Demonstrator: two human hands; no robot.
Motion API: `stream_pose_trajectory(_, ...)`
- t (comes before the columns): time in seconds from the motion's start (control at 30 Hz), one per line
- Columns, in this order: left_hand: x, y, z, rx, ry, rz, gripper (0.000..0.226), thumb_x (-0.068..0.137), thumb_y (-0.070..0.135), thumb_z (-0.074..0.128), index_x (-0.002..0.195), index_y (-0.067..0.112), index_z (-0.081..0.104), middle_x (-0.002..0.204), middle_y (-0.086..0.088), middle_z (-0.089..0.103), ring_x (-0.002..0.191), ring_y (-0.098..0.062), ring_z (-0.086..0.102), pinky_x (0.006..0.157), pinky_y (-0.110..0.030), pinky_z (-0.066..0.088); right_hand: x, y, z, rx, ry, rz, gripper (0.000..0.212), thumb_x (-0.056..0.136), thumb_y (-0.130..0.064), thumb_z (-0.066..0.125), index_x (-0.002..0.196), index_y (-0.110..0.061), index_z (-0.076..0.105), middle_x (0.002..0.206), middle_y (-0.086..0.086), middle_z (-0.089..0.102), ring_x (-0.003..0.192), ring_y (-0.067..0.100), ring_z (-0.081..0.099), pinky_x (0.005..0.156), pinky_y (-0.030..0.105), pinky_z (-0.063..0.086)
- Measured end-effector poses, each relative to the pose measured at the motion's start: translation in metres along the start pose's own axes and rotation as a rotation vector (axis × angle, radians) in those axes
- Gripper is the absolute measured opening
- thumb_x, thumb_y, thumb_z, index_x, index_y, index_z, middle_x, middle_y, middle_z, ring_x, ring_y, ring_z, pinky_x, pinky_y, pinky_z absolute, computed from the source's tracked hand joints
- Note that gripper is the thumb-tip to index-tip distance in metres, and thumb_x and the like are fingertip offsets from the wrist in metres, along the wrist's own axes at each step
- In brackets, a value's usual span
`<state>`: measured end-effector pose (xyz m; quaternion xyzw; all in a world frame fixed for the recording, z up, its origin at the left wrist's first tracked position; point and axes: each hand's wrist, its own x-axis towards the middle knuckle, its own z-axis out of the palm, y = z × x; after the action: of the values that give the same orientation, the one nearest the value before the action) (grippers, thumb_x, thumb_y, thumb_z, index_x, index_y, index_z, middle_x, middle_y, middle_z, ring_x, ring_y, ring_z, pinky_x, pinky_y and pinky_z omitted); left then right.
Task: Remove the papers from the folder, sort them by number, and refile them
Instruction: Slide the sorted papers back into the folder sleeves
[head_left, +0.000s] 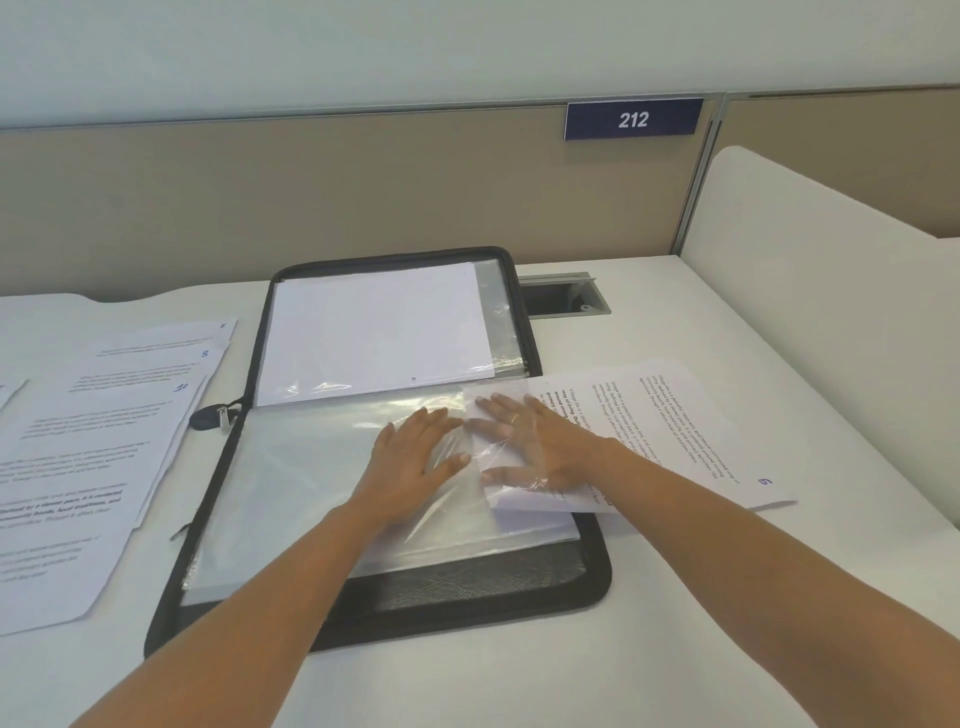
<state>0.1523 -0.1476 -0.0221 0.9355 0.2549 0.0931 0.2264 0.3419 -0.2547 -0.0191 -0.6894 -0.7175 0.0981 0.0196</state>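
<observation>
White desk carries the open black folder, the left hand lying flat, fingers straight, on its clear sleeve. Beside it the right hand, fingers flat and blurred under the plastic, rests on a printed sheet half inside that sleeve. Numbered papers leftward are cut off.

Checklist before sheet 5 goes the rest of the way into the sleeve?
1. Folder lies open, flat on the desk: ok.
2. Left hand presses the sleeve flat: ok.
3. Right hand flat on sheet 5, fingers apparently under the plastic: ok.
4. Sheet 5 fully inside: not ok, most of it sticks out to the right.
5. Sleeve otherwise empty: cannot tell.
</observation>
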Motion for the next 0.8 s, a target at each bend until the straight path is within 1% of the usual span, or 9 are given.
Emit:
stream_pose_trajectory(0.1, -0.009, 0.002, 0.003, 0.104, -0.077, 0.007, 0.112, 0.054, 0.094, -0.008, 0.147, 0.038, 0.018, 0.157, 0.012, 0.01, 0.145, -0.008, 0.0, 0.116, -0.044, -0.004, 0.003, 0.0, -0.002, -0.062, -0.022, 0.06, 0.084, 0.08, -0.076, 0.017, 0.15, -0.033, -0.001, 0.157, -0.005, -0.014, 0.144, 0.012, -0.015, 0.116, 0.041, -0.012)
stream_pose_trajectory(0.23, -0.013, 0.007, 0.002, 0.198, -0.147, 0.037, 0.117, 0.046, 0.097, -0.009, 0.147, 0.041, 0.008, 0.158, 0.014, -0.001, 0.144, -0.006, -0.008, 0.115, -0.047, -0.009, 0.003, -0.005, -0.005, 0.014, -0.024, 0.099, 0.098, 0.069, -0.08, 0.008, 0.151, -0.028, -0.001, 0.158, -0.004, -0.013, 0.144, 0.01, -0.014, 0.117, 0.039, -0.011)
stream_pose_trajectory(0.3, -0.014, 0.007, 0.001, 0.224, -0.158, 0.055, 0.119, 0.044, 0.098, -0.01, 0.147, 0.041, 0.007, 0.158, 0.013, -0.004, 0.144, -0.007, -0.01, 0.114, -0.048, -0.011, 0.002, -0.006, -0.005, 0.048, -0.031, 0.082, 0.091, 0.077, -0.077, 0.015, 0.151, -0.026, -0.001, 0.158, -0.005, -0.012, 0.144, 0.009, -0.013, 0.117, 0.036, -0.01)
stream_pose_trajectory(0.4, -0.015, 0.008, 0.0, 0.237, -0.155, 0.069, 0.121, 0.043, 0.098, -0.009, 0.148, 0.04, 0.007, 0.157, 0.013, -0.005, 0.144, -0.008, -0.011, 0.114, -0.049, -0.011, -0.007, -0.006, -0.01, 0.142, -0.048, 0.032, 0.073, 0.093, -0.058, 0.034, 0.152, -0.024, 0.008, 0.159, -0.006, -0.003, 0.145, 0.006, -0.006, 0.118, 0.033, -0.007)
stream_pose_trajectory(0.5, -0.015, 0.008, 0.0, 0.235, -0.159, 0.077, 0.12, 0.043, 0.099, -0.008, 0.147, 0.041, 0.006, 0.157, 0.013, -0.005, 0.145, -0.008, -0.01, 0.114, -0.05, -0.011, -0.018, -0.001, -0.015, 0.193, -0.034, 0.011, 0.07, 0.091, -0.055, 0.045, 0.149, -0.026, 0.02, 0.158, -0.008, 0.008, 0.145, 0.006, 0.005, 0.119, 0.036, -0.001)
stream_pose_trajectory(0.57, -0.015, 0.007, 0.001, 0.236, -0.163, 0.078, 0.12, 0.043, 0.099, -0.008, 0.147, 0.041, 0.005, 0.157, 0.013, -0.006, 0.145, -0.009, -0.009, 0.114, -0.05, -0.01, -0.024, 0.001, -0.014, 0.152, -0.057, -0.016, 0.077, 0.087, -0.06, 0.048, 0.15, -0.029, 0.016, 0.159, -0.008, 0.007, 0.145, 0.007, 0.005, 0.119, 0.04, -0.001)
stream_pose_trajectory(0.67, -0.015, 0.006, 0.002, 0.245, -0.175, 0.076, 0.121, 0.042, 0.099, -0.01, 0.147, 0.041, 0.005, 0.157, 0.013, -0.006, 0.145, -0.009, -0.009, 0.114, -0.05, -0.011, -0.025, 0.002, -0.007, -0.026, -0.129, -0.059, 0.09, 0.085, -0.064, 0.048, 0.151, -0.028, -0.001, 0.159, -0.004, -0.004, 0.146, 0.009, -0.005, 0.118, 0.044, -0.008)
stream_pose_trajectory(0.73, -0.015, 0.006, 0.003, 0.25, -0.179, 0.075, 0.121, 0.042, 0.099, -0.009, 0.147, 0.041, 0.004, 0.157, 0.013, -0.006, 0.145, -0.009, -0.01, 0.114, -0.05, -0.011, -0.023, 0.001, -0.003, -0.075, -0.136, -0.075, 0.1, 0.076, -0.078, 0.038, 0.15, -0.028, -0.008, 0.159, -0.003, -0.009, 0.145, 0.011, -0.011, 0.116, 0.045, -0.011)
stream_pose_trajectory(0.8, -0.015, 0.005, 0.003, 0.262, -0.18, 0.076, 0.12, 0.042, 0.099, -0.009, 0.147, 0.041, 0.002, 0.157, 0.013, -0.006, 0.145, -0.009, -0.01, 0.114, -0.05, -0.011, -0.02, -0.001, 0.0, -0.069, -0.1, -0.064, 0.116, 0.057, -0.095, 0.009, 0.15, -0.027, -0.008, 0.158, -0.003, -0.011, 0.145, 0.012, -0.012, 0.114, 0.046, -0.013)
